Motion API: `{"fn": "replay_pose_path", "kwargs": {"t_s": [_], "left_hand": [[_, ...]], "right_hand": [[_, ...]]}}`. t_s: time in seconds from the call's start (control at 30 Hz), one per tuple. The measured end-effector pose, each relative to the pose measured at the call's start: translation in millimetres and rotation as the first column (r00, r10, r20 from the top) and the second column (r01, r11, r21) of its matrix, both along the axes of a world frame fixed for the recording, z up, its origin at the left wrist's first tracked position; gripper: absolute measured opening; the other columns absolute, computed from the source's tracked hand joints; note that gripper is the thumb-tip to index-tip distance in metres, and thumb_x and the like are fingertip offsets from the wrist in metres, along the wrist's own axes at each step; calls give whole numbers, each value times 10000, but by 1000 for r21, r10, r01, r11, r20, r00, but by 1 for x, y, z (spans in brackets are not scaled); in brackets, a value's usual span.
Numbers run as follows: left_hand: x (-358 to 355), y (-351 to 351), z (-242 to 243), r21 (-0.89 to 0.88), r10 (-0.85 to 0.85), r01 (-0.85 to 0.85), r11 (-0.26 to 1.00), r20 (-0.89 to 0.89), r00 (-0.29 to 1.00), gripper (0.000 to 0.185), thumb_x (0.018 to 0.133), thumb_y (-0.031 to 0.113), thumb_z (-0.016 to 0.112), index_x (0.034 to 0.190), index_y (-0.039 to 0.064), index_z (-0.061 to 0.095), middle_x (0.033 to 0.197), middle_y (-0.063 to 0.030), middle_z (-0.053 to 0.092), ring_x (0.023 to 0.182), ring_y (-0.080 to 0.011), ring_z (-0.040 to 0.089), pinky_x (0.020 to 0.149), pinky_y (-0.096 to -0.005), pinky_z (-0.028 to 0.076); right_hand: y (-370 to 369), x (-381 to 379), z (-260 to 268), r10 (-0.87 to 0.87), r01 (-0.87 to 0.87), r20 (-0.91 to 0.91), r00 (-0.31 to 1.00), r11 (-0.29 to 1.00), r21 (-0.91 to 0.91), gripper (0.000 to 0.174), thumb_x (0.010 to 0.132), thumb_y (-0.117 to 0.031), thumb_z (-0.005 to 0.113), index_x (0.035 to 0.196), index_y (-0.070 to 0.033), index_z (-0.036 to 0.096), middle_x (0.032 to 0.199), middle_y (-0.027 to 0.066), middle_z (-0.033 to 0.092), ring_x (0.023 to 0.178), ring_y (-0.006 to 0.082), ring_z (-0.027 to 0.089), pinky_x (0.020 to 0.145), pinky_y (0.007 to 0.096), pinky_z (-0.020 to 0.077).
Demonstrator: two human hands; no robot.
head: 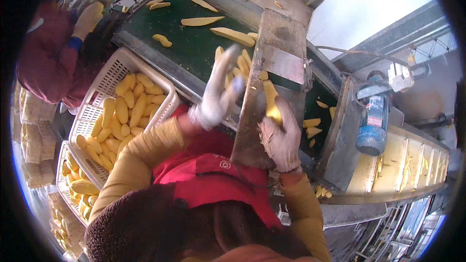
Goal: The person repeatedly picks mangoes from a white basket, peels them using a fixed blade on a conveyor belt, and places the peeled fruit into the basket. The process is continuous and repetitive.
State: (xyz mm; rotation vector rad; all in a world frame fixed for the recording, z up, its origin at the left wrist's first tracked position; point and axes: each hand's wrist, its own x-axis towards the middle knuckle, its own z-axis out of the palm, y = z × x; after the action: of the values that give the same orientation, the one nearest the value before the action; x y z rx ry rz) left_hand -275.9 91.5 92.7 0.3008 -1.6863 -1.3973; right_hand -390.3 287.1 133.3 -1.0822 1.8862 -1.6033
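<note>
My right hand, in a pale knit glove, grips a peeled yellow tuber. It rests over a worn board that spans the conveyor, with the tuber's far end near a light metal plate fixed on that board. My left hand, gloved in white and blurred by motion, is raised over the belt's near edge. Its thumb stands apart from the fingers, and nothing shows in its grasp. Cut yellow pieces lie on the green belt just beyond it, partly hidden by the hand.
A white plastic crate of peeled tubers stands at my left, overlapping a second crate. A co-worker's gloved hand is at the upper left. To the right are a blue motor and a cleated yellowish conveyor carrying small pieces.
</note>
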Motion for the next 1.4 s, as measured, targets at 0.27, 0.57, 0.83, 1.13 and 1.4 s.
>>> {"fn": "replay_pose_path", "kwargs": {"t_s": [0.27, 0.57, 0.83, 1.13, 1.4], "left_hand": [[-204, -150, -160, 753, -202, 491, -439, -615, 763, 832, 1089, 755, 411, 1584, 106, 572, 1637, -102, 577, 1535, -346, 474, 1274, -606, 322], [-225, -129, -169, 899, -234, 432, 69, -407, 883, 662, 1141, 633, 457, 1375, 72, 717, 1323, -173, 773, 1138, -367, 720, 1082, -474, 558], [-112, -92, -72, 923, -8, 251, 293, -260, 966, 525, 1095, 629, 601, 1153, 125, 736, 977, -132, 766, 895, -336, 727, 894, -537, 607], [-33, 21, -22, 253, 31, -57, 966, 105, 994, 626, 1132, 406, 660, 1603, 11, 542, 1569, -196, 596, 1502, -310, 521, 1264, -405, 414], [275, -31, -105, -7, 608, -733, 680, 564, 559, 491, 1082, 183, 742, 1547, 73, 625, 1387, -122, 708, 1293, -239, 652, 1135, -379, 524]], "right_hand": [[-69, -113, -19, 74, 249, -935, 346, 954, 168, 510, 1034, -394, 629, 1423, -65, 647, 1382, 252, 667, 1375, 447, 600, 1231, 598, 390], [-68, -111, -24, 117, 163, -863, 492, 961, 223, 490, 993, -359, 699, 1388, -69, 689, 1408, 199, 690, 1344, 419, 622, 1209, 564, 417], [12, -84, -9, -62, 106, -807, 587, 994, 1, 569, 987, -219, 710, 1512, -9, 646, 1526, 312, 620, 1297, 467, 668, 1102, 540, 530], [-16, -7, -13, -116, 217, -419, 901, 955, 201, 627, 1005, 18, 455, 1628, 77, 498, 1672, 290, 513, 1552, 387, 504, 1303, 482, 378], [-73, -109, -33, 123, 322, -800, 587, 871, 370, 579, 1154, -311, 449, 1621, 23, 524, 1648, 305, 522, 1487, 478, 536, 1283, 492, 383]]}}
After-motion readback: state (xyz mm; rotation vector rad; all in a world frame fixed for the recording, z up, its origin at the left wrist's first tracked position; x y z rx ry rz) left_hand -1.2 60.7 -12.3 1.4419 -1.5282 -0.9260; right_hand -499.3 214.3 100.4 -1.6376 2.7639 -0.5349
